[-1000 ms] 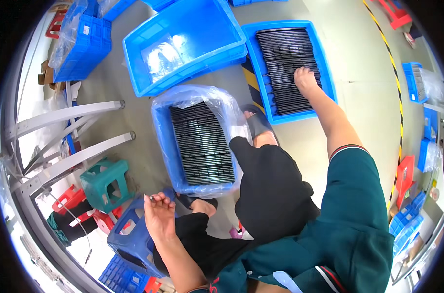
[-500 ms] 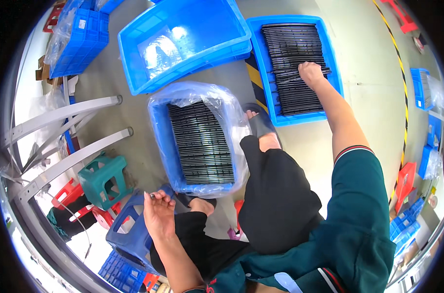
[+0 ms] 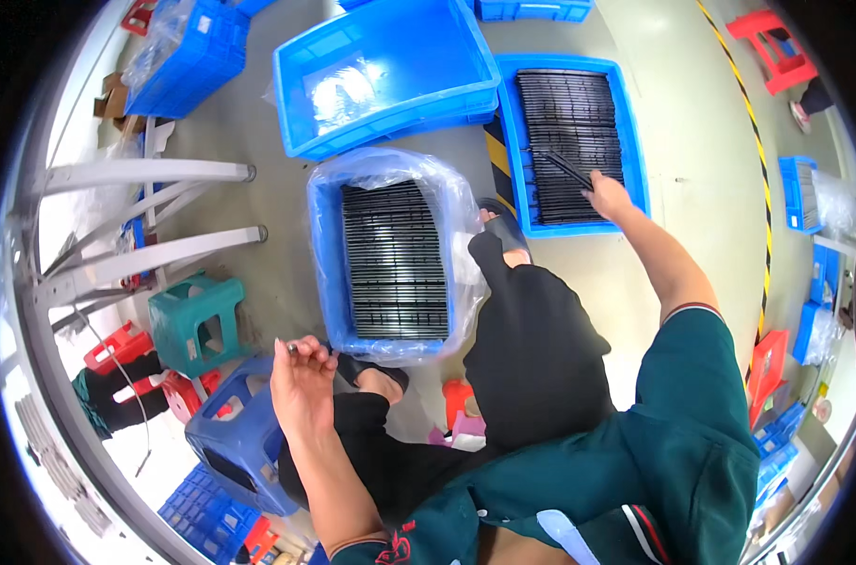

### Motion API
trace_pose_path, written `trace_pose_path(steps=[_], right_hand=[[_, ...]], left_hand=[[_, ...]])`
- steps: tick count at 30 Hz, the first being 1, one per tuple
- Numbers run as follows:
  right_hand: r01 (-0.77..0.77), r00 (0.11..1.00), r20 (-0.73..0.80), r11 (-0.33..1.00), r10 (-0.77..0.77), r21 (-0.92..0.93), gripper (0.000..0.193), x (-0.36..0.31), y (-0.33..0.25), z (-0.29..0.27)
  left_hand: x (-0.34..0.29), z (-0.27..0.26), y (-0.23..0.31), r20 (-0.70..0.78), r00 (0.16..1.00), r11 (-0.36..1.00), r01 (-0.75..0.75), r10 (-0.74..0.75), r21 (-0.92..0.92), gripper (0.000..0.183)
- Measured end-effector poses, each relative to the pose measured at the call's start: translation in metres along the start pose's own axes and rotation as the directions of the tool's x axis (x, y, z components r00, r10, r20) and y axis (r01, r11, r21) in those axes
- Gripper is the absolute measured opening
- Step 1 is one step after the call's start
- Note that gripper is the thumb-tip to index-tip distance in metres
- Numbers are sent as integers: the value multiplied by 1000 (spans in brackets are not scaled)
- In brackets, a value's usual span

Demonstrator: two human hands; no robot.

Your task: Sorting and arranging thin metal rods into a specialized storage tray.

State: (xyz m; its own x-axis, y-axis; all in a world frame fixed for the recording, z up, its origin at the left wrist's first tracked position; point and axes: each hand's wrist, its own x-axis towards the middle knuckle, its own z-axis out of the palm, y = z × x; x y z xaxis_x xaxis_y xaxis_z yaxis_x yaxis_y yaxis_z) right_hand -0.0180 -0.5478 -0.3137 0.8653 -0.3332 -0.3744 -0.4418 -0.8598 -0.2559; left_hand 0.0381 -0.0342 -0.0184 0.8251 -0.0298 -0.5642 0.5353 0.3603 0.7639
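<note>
My right hand [image 3: 611, 196] grips the near end of a thin black rod [image 3: 568, 170], which slants above a blue crate [image 3: 638, 141]. Rows of similar black rods [image 3: 567, 104] lie side by side in that crate. My left hand [image 3: 302, 391] is raised beside my left knee, palm up with curled fingers. A tiny dark thing shows at its fingertips, too small to name. Ahead of that hand stands a second blue crate [image 3: 330, 282], lined with clear plastic film [image 3: 461, 202] and holding more black rods [image 3: 395, 259] in close rows.
A large blue bin [image 3: 428, 56] with clear plastic inside stands beyond the lined crate. On the left are metal frame legs [image 3: 164, 247], a green stool [image 3: 197, 320] and a blue stool [image 3: 230, 433]. My feet are close to the crates. Yellow-black tape [image 3: 760, 188] runs along the right floor.
My right hand has drawn back toward me from the rows of rods, and a black rod now slants up from them in its grip. My left hand keeps its curled pose. The whole view has shifted slightly.
</note>
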Motion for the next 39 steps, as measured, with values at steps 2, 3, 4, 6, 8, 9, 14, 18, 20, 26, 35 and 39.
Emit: trace_pose_path(steps=[2, 3, 4, 6, 8, 9, 14, 18, 20, 26, 35, 39], right_hand=[[-55, 996, -55, 989, 63, 135, 38, -17, -10, 0], [-220, 975, 67, 922, 210, 318, 36, -21, -15, -7], [-253, 967, 129, 868, 219, 426, 35, -26, -33, -20], [-249, 966, 215, 762, 147, 598, 28, -40, -80, -57], [-144, 982, 189, 714, 17, 685, 24, -54, -125, -102], [-75, 982, 176, 703, -73, 707, 21, -59, -146, -121], [248, 859, 84, 555, -505, 794, 16, -101, -271, -204], [254, 670, 132, 392, -731, 884, 18, -158, -360, -222], [186, 599, 195, 372, -777, 910, 19, -190, -394, -221], [197, 492, 201, 333, -847, 922, 16, -243, -445, -190], [132, 515, 223, 334, -828, 933, 15, -268, -457, -166], [111, 550, 201, 309, -811, 944, 15, -267, -455, -163]], left_hand=[[-3, -1, 3, 31, 999, 999, -10, 11, -34, 31], [-6, 2, 5, 54, 998, 999, -23, 24, -28, 31], [-10, 2, 9, 68, 997, 999, -44, 46, -19, 31], [-17, -5, 15, 56, 996, 997, -66, 67, -26, 31], [-20, -11, 17, 36, 996, 996, -80, 82, -42, 31], [-23, -12, 18, 49, 995, 995, -80, 83, -54, 31], [-34, -25, 26, 63, 991, 986, -111, 120, -126, 30], [-42, -51, 32, 61, 975, 950, -191, 212, -247, 32], [-46, -60, 38, 29, 966, 905, -232, 258, -357, 31], [-50, -80, 55, -54, 932, 725, -314, 358, -613, 36], [-53, -86, 50, -115, 925, 699, -352, 362, -622, 35], [-49, -78, 45, -120, 924, 724, -360, 363, -589, 34]])
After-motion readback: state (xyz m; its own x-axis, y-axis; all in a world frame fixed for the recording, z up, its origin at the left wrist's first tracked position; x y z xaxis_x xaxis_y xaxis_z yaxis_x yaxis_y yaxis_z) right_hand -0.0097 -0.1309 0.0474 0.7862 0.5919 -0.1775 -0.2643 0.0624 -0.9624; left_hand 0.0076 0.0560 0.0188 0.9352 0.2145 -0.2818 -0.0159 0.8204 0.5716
